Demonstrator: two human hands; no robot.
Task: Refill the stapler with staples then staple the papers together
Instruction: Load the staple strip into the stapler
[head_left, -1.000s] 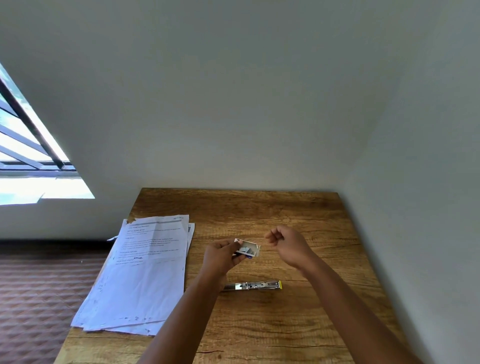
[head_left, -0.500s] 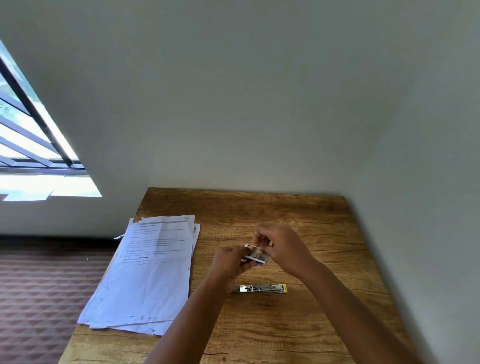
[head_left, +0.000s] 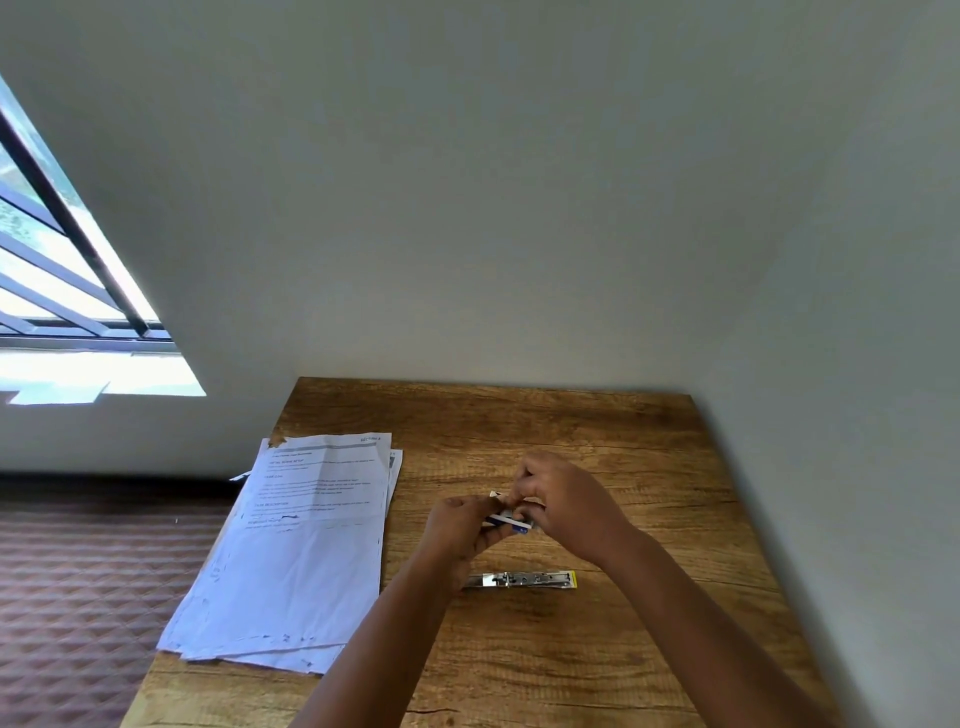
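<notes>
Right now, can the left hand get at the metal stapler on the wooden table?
Probably not yet: the left hand grips the small staple box. The metal stapler lies just below it, nothing between them.

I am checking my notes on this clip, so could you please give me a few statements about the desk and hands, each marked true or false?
1. Both hands are at the small staple box. True: the left hand holds it and the right hand works at its top.
2. The stapler is held in the right hand. False: it lies untouched on the table, nearer the person than the hands.
3. The papers lie to the left of the hands. True.
4. The papers lie wholly on the table. False: their left edge overhangs it.
5. The stapler lies on the papers. False: it lies on bare wood beside them.
</notes>
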